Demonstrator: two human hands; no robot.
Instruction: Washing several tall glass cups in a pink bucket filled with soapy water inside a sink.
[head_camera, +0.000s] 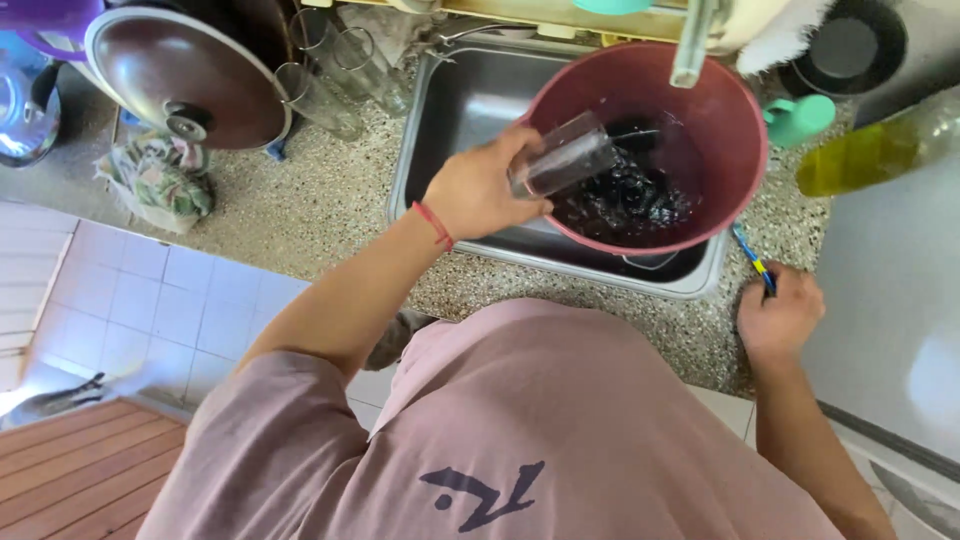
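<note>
The left hand (478, 190) has its grip wrapped around a clear glass (566, 155), tilted over the red basin (745, 150) of dark water in the steel sink (440, 110), while the right hand (778, 315) pinches a blue toothbrush (752, 258) on the speckled surface (320, 200).

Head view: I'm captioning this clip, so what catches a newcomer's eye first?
The red basin of dark water sits in the sink under the tap. The left hand tilts a clear glass over it. The right hand grips a blue toothbrush on the counter.
</note>
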